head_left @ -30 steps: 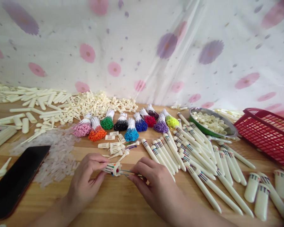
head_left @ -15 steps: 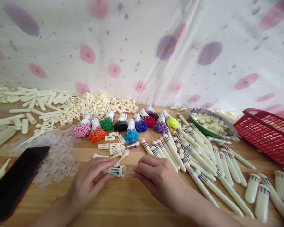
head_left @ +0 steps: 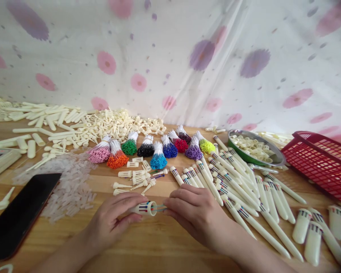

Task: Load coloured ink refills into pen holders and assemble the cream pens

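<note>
Your left hand point(head_left: 108, 217) grips a cream slotted plastic cylinder point(head_left: 144, 208), right hand point(head_left: 192, 215) thin blue-green plastic tubes point(head_left: 160, 208), likely for alignment.

Wood table point(head_left: 147, 250) held lots of stuff. Black phone point(head_left: 22, 216) & see-thru bits point(head_left: 65, 189) lay left of L hand point(head_left: 110, 220), cream bits point(head_left: 102, 127) way past it. Color bunches point(head_left: 158, 161) sat past both hands. Cream pens point(head_left: 263, 232) lay right of R hand point(head_left: 190, 216), w/ green bowl point(head_left: 235, 151) & red basket point(head_left: 318, 163) farther out.
</note>
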A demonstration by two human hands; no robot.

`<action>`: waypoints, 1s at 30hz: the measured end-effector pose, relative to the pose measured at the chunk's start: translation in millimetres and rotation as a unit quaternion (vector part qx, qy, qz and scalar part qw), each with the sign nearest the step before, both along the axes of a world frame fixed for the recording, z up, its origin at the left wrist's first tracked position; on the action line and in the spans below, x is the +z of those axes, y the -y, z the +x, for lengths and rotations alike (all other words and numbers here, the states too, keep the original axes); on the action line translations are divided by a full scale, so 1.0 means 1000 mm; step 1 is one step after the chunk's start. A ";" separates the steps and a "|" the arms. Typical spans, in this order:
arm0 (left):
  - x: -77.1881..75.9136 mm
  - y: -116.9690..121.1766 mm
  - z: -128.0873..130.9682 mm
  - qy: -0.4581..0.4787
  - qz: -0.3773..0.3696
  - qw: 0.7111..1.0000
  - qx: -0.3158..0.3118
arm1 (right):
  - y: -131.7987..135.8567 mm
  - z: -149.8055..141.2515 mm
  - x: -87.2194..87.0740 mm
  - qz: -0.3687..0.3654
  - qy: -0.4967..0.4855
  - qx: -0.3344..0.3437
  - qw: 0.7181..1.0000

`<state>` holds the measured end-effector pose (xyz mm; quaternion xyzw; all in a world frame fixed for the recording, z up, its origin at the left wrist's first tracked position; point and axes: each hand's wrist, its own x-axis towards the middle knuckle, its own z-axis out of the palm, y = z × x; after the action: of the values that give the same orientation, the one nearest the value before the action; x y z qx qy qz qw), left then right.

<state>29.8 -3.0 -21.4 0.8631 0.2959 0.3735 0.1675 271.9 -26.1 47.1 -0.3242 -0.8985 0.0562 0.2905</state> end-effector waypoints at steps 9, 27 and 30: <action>-0.006 -0.001 0.004 0.094 -0.103 0.990 -0.014 | 0.012 -0.005 0.009 0.005 0.029 -0.019 0.999; -0.007 -0.002 0.007 0.091 -0.073 0.993 0.002 | 0.017 -0.014 0.003 0.024 0.078 -0.038 0.996; -0.006 -0.003 0.006 0.103 -0.057 0.993 0.026 | 0.010 -0.007 0.003 -0.012 0.006 -0.111 0.994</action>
<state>35.8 -0.3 -27.7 0.8011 0.3201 0.4472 0.2362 264.8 -35.8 49.7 -0.4257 -0.8580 0.0323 0.2855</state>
